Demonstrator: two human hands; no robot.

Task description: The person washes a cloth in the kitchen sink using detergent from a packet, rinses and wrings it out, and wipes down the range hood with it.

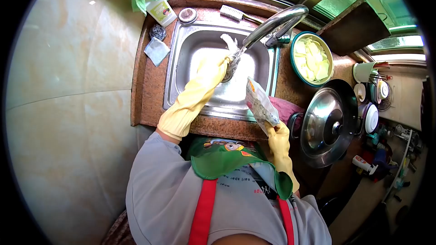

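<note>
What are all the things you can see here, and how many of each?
sink: 1, silver, middle
tap: 1, silver, over sink
wet thing: 1, whitish, by left hand, unclear
packet: 1, clear and whitish, in right hand
bottle: 1, white, upper left
scourer: 1, grey, left of sink
square cloth: 1, pale blue, below scourer
brush: 1, pale bristles, behind sink
bowl: 1, teal outside, right of tap
slices: many, pale yellow, in bowl
lidded pan: 1, dark with silver lid, right
board: 1, dark, by window
far-right clutter: several, mixed colours, too small to count
apron: 1, green, on person
hands, left and right: 2, in yellow gloves
</note>
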